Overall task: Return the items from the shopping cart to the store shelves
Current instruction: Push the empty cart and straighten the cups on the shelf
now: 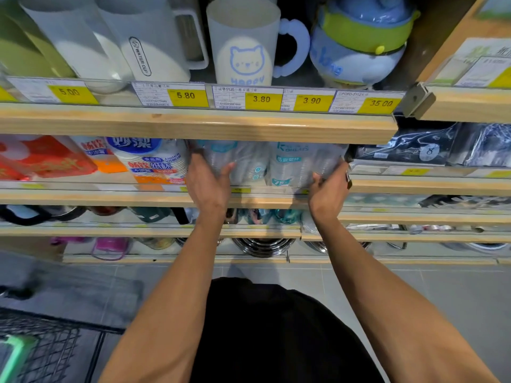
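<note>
Clear plastic packs of disposable cups [279, 164] with teal print lie on the second wooden shelf [254, 199], under the upper shelf board. My left hand [207, 181] presses against the left side of the packs, thumb spread toward the middle. My right hand [329, 189] holds their right end, its fingers wrapped round the wrapping and partly hidden behind it. The black wire shopping cart [47, 346] with a green part stands at the lower left on the floor.
A blue-and-orange pack of paper cups [154, 161] and red packs [47, 156] lie left of my hands. Mugs, a bear cup [246, 42] and a blue kettle [359, 45] stand on the top shelf above yellow price tags. Steel bowls [260, 246] fill lower shelves.
</note>
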Action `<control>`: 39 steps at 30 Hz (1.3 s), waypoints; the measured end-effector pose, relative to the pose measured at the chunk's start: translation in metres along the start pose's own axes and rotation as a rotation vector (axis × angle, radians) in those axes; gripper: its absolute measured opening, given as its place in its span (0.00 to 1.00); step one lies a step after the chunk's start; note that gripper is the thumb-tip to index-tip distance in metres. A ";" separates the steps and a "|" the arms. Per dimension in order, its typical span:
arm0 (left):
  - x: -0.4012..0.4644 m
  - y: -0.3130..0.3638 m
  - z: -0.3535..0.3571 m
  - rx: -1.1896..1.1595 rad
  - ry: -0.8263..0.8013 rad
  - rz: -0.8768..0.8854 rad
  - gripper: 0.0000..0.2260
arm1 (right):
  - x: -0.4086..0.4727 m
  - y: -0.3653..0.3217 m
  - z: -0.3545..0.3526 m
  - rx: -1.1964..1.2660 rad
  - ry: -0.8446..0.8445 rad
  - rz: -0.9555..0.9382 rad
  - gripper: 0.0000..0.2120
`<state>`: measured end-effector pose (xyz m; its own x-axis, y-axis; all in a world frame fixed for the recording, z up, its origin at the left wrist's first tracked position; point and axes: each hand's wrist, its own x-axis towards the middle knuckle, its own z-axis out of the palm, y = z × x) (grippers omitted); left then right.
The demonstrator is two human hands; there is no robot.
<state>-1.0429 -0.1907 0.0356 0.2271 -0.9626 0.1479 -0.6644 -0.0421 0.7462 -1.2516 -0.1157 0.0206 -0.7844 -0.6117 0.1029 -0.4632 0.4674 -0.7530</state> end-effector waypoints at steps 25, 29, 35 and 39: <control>0.010 -0.055 -0.013 0.032 -0.099 0.094 0.11 | 0.003 -0.050 -0.005 0.035 0.000 -0.193 0.14; -0.010 -0.051 -0.018 -0.132 0.144 0.081 0.07 | -0.001 -0.050 -0.009 0.055 0.034 -0.202 0.12; -0.022 -0.029 -0.004 -0.429 -0.287 0.299 0.06 | -0.008 -0.054 -0.007 0.042 -0.113 -0.211 0.14; -0.010 -0.026 0.008 -0.509 -0.330 0.238 0.13 | -0.005 -0.062 -0.012 -0.019 -0.244 -0.200 0.12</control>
<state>-1.0335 -0.1823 0.0096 -0.1689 -0.9650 0.2006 -0.2303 0.2365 0.9439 -1.2236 -0.1337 0.0742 -0.5562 -0.8265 0.0869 -0.6076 0.3332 -0.7210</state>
